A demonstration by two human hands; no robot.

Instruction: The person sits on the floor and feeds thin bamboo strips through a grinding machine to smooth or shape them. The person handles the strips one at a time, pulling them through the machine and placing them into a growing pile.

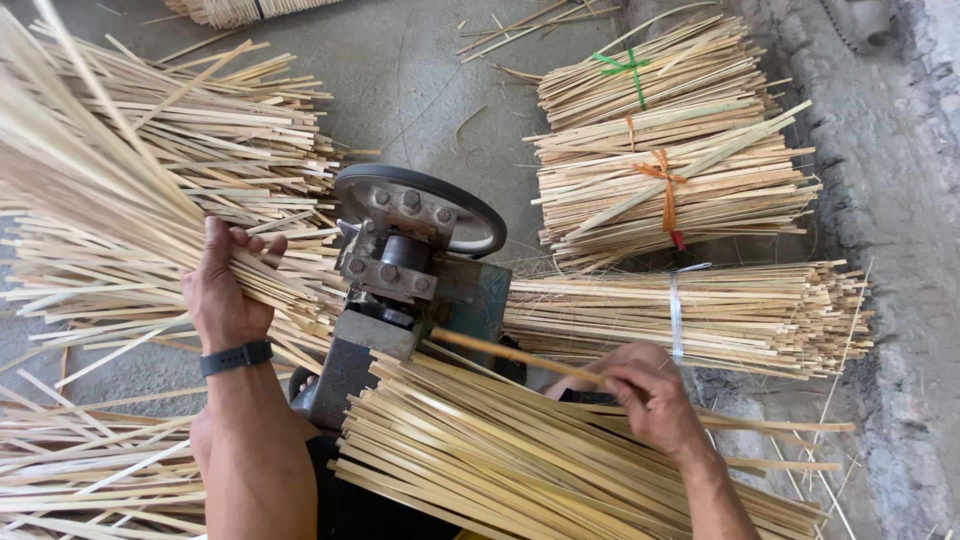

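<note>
Single head-mounted view, taken from above the seated worker and angled steeply down and forward onto the concrete floor (pixel 420 80). The lens sits close to the work: the left hand (pixel 225 290) and right hand (pixel 650 400) enter from the bottom edge with both forearms cut off by the frame. The small roller machine (pixel 405 270) lies at the centre, directly ahead of the wearer. Loose bamboo strips (pixel 130 170) fill the left side and run out of frame; tied bamboo bundles (pixel 670 170) occupy the upper right, farther from the lens. A pile of strips (pixel 520 460) across the lap fills the lower foreground. No second view is provided, so no overlap applies
</note>
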